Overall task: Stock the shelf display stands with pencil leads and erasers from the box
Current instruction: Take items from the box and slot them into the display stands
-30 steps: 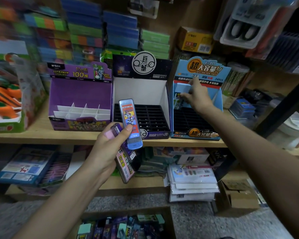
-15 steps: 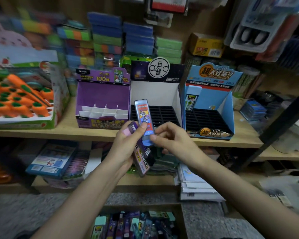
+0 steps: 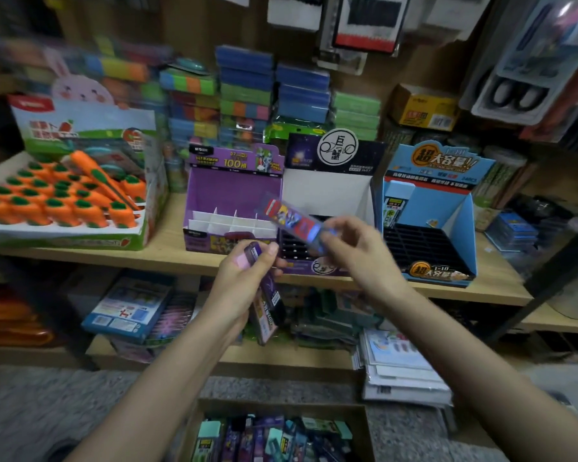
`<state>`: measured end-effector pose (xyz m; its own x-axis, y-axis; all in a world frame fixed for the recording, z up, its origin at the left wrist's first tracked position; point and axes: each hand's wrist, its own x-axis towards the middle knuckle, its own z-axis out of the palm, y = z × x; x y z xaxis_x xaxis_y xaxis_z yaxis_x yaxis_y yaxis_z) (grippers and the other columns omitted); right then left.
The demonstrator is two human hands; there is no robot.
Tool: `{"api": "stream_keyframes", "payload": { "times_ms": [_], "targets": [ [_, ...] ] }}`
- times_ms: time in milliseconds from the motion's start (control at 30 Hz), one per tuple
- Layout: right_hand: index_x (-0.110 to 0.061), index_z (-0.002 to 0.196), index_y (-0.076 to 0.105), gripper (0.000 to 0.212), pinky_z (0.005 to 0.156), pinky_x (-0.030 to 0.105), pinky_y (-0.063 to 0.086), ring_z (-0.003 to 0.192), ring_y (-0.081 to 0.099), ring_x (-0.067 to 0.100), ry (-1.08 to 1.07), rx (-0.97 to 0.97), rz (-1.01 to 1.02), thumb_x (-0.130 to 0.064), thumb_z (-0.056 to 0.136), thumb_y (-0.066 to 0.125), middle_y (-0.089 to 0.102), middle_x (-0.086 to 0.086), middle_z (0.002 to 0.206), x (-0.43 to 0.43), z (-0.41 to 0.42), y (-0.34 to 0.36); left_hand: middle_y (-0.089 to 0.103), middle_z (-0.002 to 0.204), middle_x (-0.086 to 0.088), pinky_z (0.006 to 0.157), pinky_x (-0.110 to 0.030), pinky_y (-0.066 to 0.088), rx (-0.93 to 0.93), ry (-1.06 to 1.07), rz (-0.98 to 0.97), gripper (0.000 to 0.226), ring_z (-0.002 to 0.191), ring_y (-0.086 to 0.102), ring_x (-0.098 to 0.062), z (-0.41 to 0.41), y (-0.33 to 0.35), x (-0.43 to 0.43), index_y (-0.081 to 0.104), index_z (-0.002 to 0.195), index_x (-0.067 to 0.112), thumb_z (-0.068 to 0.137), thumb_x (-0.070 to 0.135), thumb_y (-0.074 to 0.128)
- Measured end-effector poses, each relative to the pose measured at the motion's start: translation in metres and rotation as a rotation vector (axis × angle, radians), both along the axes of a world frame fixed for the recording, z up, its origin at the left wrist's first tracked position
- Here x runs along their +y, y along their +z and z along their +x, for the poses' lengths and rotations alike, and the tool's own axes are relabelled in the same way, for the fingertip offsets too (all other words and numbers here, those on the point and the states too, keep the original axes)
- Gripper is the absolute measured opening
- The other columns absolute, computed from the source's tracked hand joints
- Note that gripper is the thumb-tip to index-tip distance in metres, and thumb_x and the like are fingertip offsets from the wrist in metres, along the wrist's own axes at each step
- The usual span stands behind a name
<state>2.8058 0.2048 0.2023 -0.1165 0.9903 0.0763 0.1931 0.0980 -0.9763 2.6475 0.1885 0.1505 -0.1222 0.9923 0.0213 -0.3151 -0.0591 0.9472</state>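
My right hand point(image 3: 354, 251) pinches a blue lead case point(image 3: 294, 219) with a red label, tilted and blurred in front of the shelf. My left hand point(image 3: 244, 278) grips several purple lead cases point(image 3: 266, 295) that point downward. Three display stands sit on the wooden shelf: a purple stand point(image 3: 234, 191) with white dividers, a white-and-black stand point(image 3: 327, 191) with a black grid, and a blue stand point(image 3: 431, 201) with one lead case point(image 3: 393, 210) in its back left corner. The cardboard box point(image 3: 274, 435) on the floor holds several more cases.
An orange carrot eraser display point(image 3: 70, 195) stands at the left of the shelf. Stacked colourful packs point(image 3: 244, 91) fill the back. The lower shelf carries flat packets and a white paper stack point(image 3: 401, 371). A dark metal post point(image 3: 548, 275) slants at the right.
My right hand left the blue stand, where a lead case now stands, came back and took the blue case from my left hand. It now carries the case, tilted, up and right.
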Motion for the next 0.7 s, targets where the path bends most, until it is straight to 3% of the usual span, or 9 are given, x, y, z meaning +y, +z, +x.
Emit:
{"api": "stream_keyframes", "payload": {
  "times_ms": [67,167,267,367,500,600,700],
  "targets": [
    [-0.007,0.110,0.058,0.016,0.063,0.017,0.054,0.070,0.065,0.008,-0.048,-0.158,0.200,-0.006,0.096,0.049,0.063,0.006,0.096,0.016,-0.002,0.016,0.064,0.059,0.006,0.060,-0.020,0.051,-0.009,0.037,-0.016,0.010,0.057,0.060,-0.006,-0.014,0.002,0.001,0.057,0.080,0.017,0.090,0.019,0.060],
    [-0.006,0.117,0.060,0.025,0.083,0.032,0.052,0.094,0.063,0.022,-0.087,-0.561,0.553,-0.008,0.094,0.052,0.063,0.010,0.113,0.045,-0.013,0.036,0.056,0.055,0.009,0.062,-0.027,0.047,-0.046,0.080,-0.047,0.010,0.053,0.054,-0.005,-0.030,0.004,0.002,0.057,0.079,0.019,0.089,0.022,0.060],
    [-0.002,0.115,0.059,0.025,0.086,0.038,0.044,0.104,0.058,0.032,-0.050,-0.807,0.750,-0.007,0.091,0.055,0.063,0.013,0.113,0.070,-0.032,0.047,0.054,0.054,0.010,0.066,-0.033,0.046,-0.088,0.065,-0.082,0.012,0.052,0.053,-0.005,-0.040,0.005,0.000,0.056,0.078,0.019,0.086,0.026,0.063],
    [-0.003,0.110,0.060,0.022,0.080,0.042,0.045,0.103,0.057,0.034,0.028,-0.967,0.786,-0.010,0.091,0.055,0.063,0.014,0.110,0.087,-0.046,0.052,0.053,0.055,0.008,0.065,-0.030,0.047,-0.145,0.045,-0.107,0.013,0.055,0.052,-0.006,-0.046,0.006,-0.003,0.057,0.079,0.019,0.079,0.027,0.068],
    [-0.013,0.112,0.065,0.024,0.077,0.041,0.049,0.106,0.058,0.035,0.073,-1.109,0.789,-0.012,0.090,0.056,0.065,0.010,0.112,0.098,-0.062,0.049,0.053,0.057,0.005,0.048,-0.019,0.046,-0.227,0.080,-0.141,0.013,0.054,0.053,-0.007,-0.049,0.008,-0.004,0.056,0.081,0.016,0.087,0.005,0.055],
    [-0.019,0.113,0.065,0.026,0.079,0.040,0.049,0.108,0.057,0.034,0.087,-1.216,0.726,-0.015,0.090,0.055,0.065,0.007,0.116,0.106,-0.070,0.036,0.056,0.057,0.004,0.048,-0.019,0.047,-0.257,0.052,-0.137,0.015,0.054,0.056,-0.007,-0.050,0.009,-0.006,0.055,0.087,0.013,0.088,-0.001,0.048],
    [-0.016,0.114,0.062,0.026,0.080,0.041,0.049,0.109,0.055,0.033,0.110,-1.244,0.669,-0.012,0.090,0.053,0.063,0.009,0.116,0.105,-0.073,0.019,0.063,0.060,0.001,0.058,-0.024,0.052,-0.238,-0.012,-0.120,0.014,0.063,0.067,-0.011,-0.051,0.010,-0.008,0.058,0.089,0.011,0.091,0.001,0.048]
  ]
}}
